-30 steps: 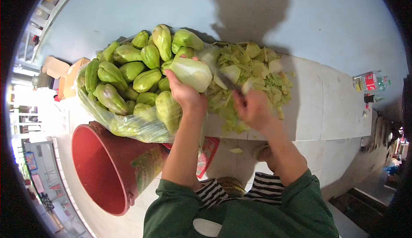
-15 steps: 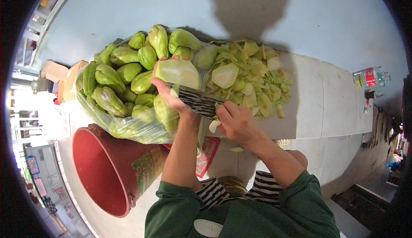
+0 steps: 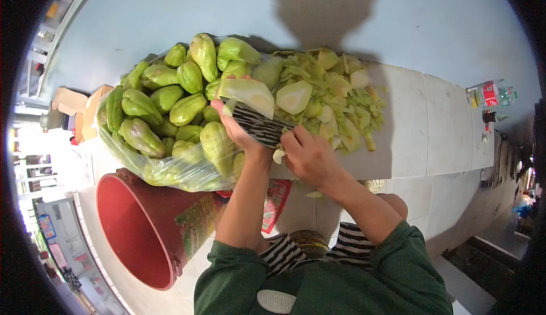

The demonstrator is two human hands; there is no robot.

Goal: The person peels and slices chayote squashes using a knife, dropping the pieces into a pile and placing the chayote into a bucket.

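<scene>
My left hand [image 3: 242, 133] holds a pale, cut chayote [image 3: 250, 94] from below, over the edge of the bagged fruit. A wide knife blade [image 3: 257, 125] with a dark striped look lies against the chayote's near side, a small pale piece stuck at its tip. My right hand [image 3: 310, 158] is closed round the knife's handle end, which its fingers hide. Whole green chayotes [image 3: 141, 106] fill a clear plastic bag [image 3: 170, 173] on the left. Just right of the hands lies a heap of peelings and cut pieces [image 3: 341, 102], a larger cut piece [image 3: 294, 97] among them.
On the floor at the lower left, a red bucket [image 3: 133, 229] lies tipped, its mouth facing left. Plastic bottles [image 3: 490, 94] stand on the tiled ledge [image 3: 449, 127] at the right. An open cardboard box [image 3: 91, 110] is at the far left, by the wall.
The knife, earlier out over the peelings, has come left onto the chayote with my right hand. A large cut piece now shows on the heap. Lately the chayote has tilted and shifted slightly right.
</scene>
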